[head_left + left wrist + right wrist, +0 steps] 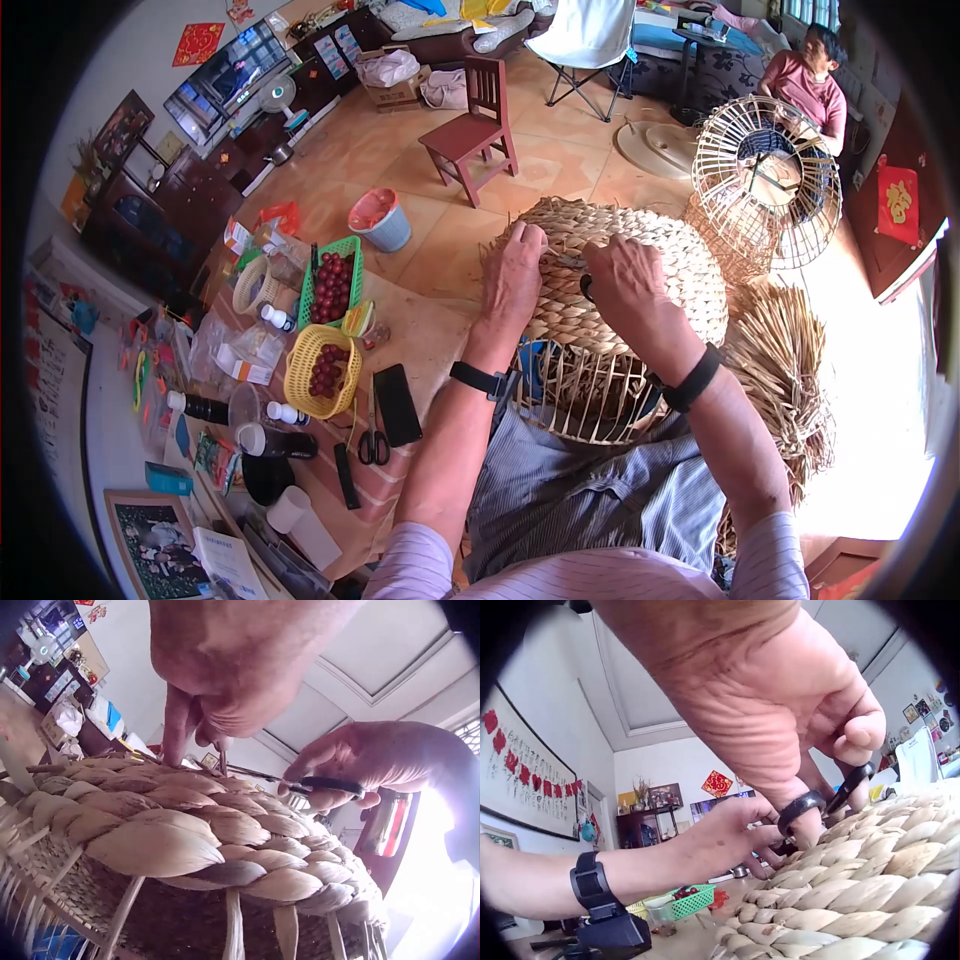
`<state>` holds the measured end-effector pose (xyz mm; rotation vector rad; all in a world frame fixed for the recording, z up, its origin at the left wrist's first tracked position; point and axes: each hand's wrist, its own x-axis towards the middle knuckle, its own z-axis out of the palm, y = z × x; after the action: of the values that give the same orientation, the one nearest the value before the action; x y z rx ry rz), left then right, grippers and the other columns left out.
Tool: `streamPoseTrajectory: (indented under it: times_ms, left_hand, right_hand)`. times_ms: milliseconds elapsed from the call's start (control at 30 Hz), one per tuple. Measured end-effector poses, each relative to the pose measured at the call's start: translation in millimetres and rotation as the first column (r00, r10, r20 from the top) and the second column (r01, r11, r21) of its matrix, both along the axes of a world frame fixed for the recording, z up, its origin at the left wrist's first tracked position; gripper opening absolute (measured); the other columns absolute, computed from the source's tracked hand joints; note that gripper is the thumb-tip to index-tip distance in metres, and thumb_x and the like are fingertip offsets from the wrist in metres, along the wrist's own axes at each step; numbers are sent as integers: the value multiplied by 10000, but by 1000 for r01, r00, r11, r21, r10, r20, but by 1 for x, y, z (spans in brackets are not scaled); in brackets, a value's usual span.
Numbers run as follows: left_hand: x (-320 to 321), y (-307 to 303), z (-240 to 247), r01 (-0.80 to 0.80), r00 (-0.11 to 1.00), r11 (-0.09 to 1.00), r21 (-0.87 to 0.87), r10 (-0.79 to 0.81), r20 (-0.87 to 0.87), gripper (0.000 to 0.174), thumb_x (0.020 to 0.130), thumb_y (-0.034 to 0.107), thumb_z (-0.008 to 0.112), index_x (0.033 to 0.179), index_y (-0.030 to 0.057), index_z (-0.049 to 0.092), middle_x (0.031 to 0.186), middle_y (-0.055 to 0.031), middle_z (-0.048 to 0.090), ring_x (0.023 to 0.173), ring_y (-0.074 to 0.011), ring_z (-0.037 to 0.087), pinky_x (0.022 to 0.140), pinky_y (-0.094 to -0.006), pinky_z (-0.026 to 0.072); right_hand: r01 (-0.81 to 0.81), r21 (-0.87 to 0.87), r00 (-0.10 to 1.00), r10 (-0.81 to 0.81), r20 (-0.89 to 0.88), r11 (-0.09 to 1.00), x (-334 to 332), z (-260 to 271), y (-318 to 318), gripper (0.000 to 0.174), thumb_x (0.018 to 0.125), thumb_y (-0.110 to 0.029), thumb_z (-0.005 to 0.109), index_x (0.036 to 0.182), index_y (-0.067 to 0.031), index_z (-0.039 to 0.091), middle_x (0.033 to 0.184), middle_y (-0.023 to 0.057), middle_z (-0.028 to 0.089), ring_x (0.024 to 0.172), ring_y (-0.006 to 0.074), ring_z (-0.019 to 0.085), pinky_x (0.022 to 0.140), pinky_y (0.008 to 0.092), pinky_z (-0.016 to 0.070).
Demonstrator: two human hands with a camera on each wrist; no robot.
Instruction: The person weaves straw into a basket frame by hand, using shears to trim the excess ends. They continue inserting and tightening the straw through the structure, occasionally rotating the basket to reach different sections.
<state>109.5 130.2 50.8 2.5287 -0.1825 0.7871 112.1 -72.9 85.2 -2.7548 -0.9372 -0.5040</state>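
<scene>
A braided straw basket point(640, 250) with bare ribs at its lower side rests on the person's lap. The right hand point(630, 285) grips scissors, its thumb and fingers through the black handles point(802, 810); in the left wrist view the scissors' blades point(251, 772) point at the left hand. The left hand point(515, 280) is on the basket's top, and in the left wrist view its fingertips point(174, 754) pinch a short strand end at the woven surface.
Left on the table are a yellow basket point(295, 375) and green basket point(355, 250) of red fruit, a phone point(397, 405), another pair of scissors point(374, 447) and bottles. A straw bundle point(790, 380) stands right. Beyond are a red chair point(465, 140) and a seated person point(810, 90) with a basket frame.
</scene>
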Motion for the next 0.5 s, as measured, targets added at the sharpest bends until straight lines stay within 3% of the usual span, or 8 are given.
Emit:
streamPoseTrajectory:
  times_ms: [167, 233, 333, 367, 433, 500]
  left_hand:
    - [-1, -1, -5, 44, 998, 998, -37, -42, 51, 130, 998, -45, 603, 1080, 54, 615, 1065, -179, 664, 985, -459, 689, 785, -554, 558]
    - [-4, -2, -5, 85, 990, 995, -53, -78, 117, 176, 969, -79, 592, 1081, 55, 613, 1071, -184, 657, 1005, -460, 684, 791, -554, 555]
    - [1, 0, -16, 3, 1000, 999, -39, -2, 24, 298, 900, -154, 570, 1099, 65, 604, 1078, -185, 651, 1009, -476, 677, 816, -561, 548]
    - [5, 2, -20, 21, 999, 998, -63, -19, 35, 309, 892, -162, 570, 1101, 64, 598, 1071, -187, 650, 1005, -478, 676, 813, -563, 549]
    - [5, -2, -19, -1, 1000, 996, -88, 1, -3, 326, 884, -186, 561, 1101, 56, 584, 1072, -199, 651, 1018, -467, 691, 813, -556, 560]
    - [0, 2, 0, -41, 996, 933, -357, 10, -87, 221, 964, -117, 604, 1118, 39, 576, 1102, -198, 669, 1060, -445, 715, 829, -540, 585]
  right_hand:
    - [1, -65, 993, -9, -114, 998, 0, 17, 7, 216, 921, -117, 682, 1125, -58, 639, 1064, 212, 672, 1075, 357, 660, 943, 459, 477]
    - [-14, -74, 999, 17, 39, 997, -2, 1, 2, 256, 893, -121, 695, 1130, -52, 627, 1061, 205, 669, 1079, 356, 655, 956, 466, 476]
    - [-122, 29, 972, 114, 206, 992, 0, -17, 0, 325, 840, -48, 718, 1153, -44, 632, 1065, 195, 676, 1129, 365, 644, 983, 495, 478]
    - [-17, 0, 990, 16, -137, 1000, 3, 1, 9, 310, 853, -12, 715, 1157, -46, 663, 1083, 199, 684, 1133, 373, 651, 984, 514, 482]
    - [-33, 23, 993, 36, -116, 999, 8, 4, 7, 195, 878, -11, 702, 1069, -53, 708, 979, 199, 694, 1014, 381, 674, 906, 508, 509]
    - [-73, 57, 996, 76, -43, 996, 12, -3, 1, 130, 891, -13, 692, 1014, -52, 709, 905, 195, 686, 902, 381, 674, 830, 498, 513]
